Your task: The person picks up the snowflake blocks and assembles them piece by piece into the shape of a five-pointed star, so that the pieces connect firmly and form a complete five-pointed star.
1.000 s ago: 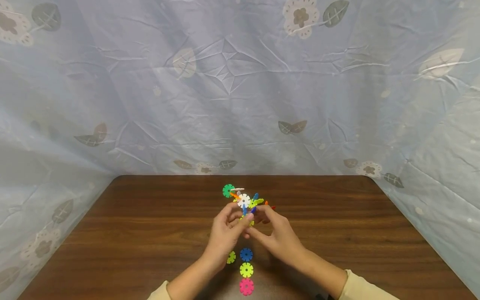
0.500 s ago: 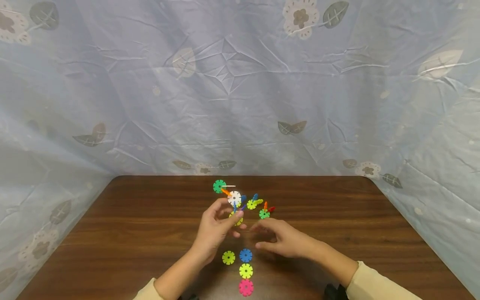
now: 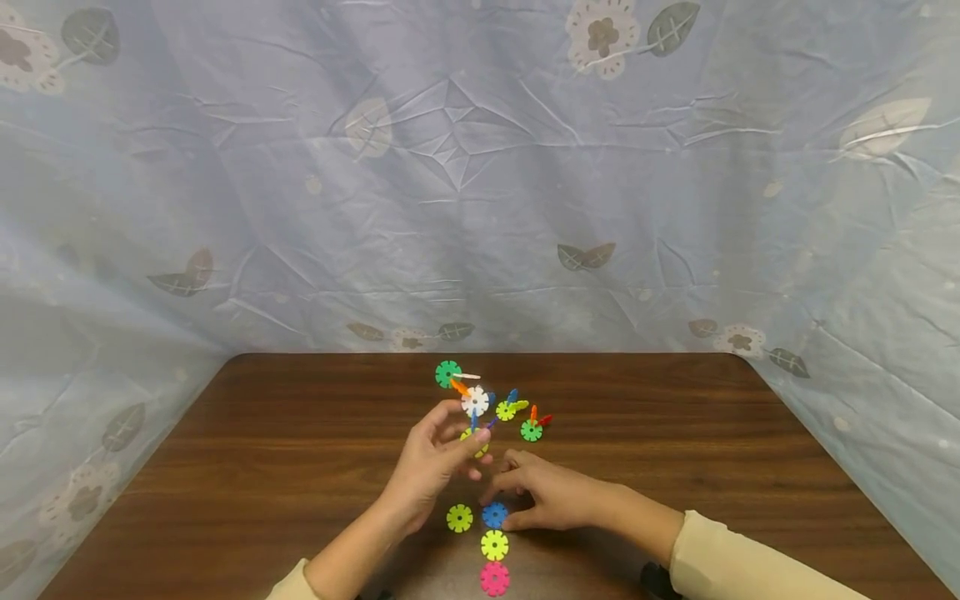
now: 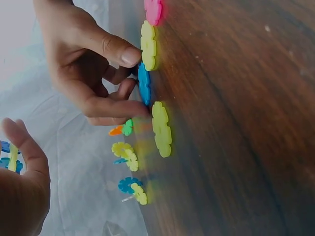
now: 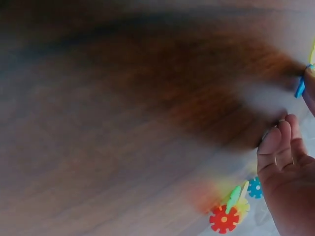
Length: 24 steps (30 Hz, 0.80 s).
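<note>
My left hand (image 3: 429,454) pinches a yellow notched plastic disc (image 3: 474,442) between thumb and fingers. That disc belongs to a joined cluster of interlocking discs, including a white disc (image 3: 475,402), an orange one seen edge-on and a green disc (image 3: 448,374) at the far end. My right hand (image 3: 551,493) is low over the table at a loose blue disc (image 3: 495,515). Its thumb is right at the near side of that disc, and the index fingertip comes down by the far side. The right wrist view shows a gap between the blue disc (image 5: 299,87) and the fingers.
Below the blue disc lie a loose yellow disc (image 3: 494,545) and a pink disc (image 3: 495,578); a yellow-green disc (image 3: 460,518) is to its left. Farther back stand two small joined pieces, one with a yellow disc (image 3: 506,410), one with a green disc (image 3: 531,430). Patterned fabric (image 3: 480,208) hangs behind the table.
The hands have parted. My left hand moved left with the cluster, then slightly back. My right hand left the cluster, moved right, then came down toward me to the blue disc.
</note>
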Tool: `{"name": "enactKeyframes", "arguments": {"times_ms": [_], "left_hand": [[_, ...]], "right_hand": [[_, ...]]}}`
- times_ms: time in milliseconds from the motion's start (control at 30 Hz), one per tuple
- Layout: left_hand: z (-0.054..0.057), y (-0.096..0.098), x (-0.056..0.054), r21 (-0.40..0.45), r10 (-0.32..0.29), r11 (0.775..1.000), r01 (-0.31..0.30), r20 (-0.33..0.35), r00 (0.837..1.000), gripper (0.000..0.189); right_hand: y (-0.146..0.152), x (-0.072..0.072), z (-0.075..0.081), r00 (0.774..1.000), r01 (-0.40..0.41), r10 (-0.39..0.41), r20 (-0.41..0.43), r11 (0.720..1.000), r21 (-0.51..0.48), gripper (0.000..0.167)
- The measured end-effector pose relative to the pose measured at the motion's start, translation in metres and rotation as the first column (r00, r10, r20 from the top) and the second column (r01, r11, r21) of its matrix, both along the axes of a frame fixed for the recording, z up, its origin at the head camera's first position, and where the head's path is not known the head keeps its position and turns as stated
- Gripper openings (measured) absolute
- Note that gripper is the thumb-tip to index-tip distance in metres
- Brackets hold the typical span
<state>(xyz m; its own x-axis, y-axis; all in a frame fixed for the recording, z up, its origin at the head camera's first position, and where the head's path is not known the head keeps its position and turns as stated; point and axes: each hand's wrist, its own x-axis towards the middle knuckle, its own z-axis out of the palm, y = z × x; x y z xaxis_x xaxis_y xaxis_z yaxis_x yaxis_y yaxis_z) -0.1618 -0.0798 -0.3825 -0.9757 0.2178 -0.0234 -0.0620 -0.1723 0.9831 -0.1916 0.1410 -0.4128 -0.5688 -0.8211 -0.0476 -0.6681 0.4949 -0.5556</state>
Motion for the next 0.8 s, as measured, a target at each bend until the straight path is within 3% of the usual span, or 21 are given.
{"name": "enactKeyframes", "arguments": {"times_ms": [200,400,533,667,800], "left_hand": [[-0.002,0.000,0.000,0.006,-0.023,1.000,0.023,0.010,1.000,0.053],[-0.004,0.001,0.001,0.000,-0.047,0.999,0.047,0.014,0.999,0.052],[-0.005,0.002,0.001,0.000,-0.058,0.998,0.058,0.007,0.998,0.051],[-0.005,0.004,0.000,-0.015,-0.062,0.998,0.062,0.004,0.998,0.050],[-0.005,0.004,0.001,-0.020,-0.066,0.998,0.066,0.001,0.998,0.049]], "right_hand": [[0.007,0.003,-0.003,0.999,0.050,-0.050,0.019,0.999,-0.009,0.025],[0.021,-0.003,0.000,0.993,0.110,-0.100,0.062,0.975,-0.191,0.025],[0.028,-0.005,0.011,0.980,0.195,-0.197,0.031,0.916,-0.351,0.024],[0.030,-0.004,0.025,0.952,0.276,-0.307,0.021,0.822,-0.498,0.026],[0.028,-0.003,0.035,0.942,0.298,-0.330,0.057,0.750,-0.591,0.028]]}}
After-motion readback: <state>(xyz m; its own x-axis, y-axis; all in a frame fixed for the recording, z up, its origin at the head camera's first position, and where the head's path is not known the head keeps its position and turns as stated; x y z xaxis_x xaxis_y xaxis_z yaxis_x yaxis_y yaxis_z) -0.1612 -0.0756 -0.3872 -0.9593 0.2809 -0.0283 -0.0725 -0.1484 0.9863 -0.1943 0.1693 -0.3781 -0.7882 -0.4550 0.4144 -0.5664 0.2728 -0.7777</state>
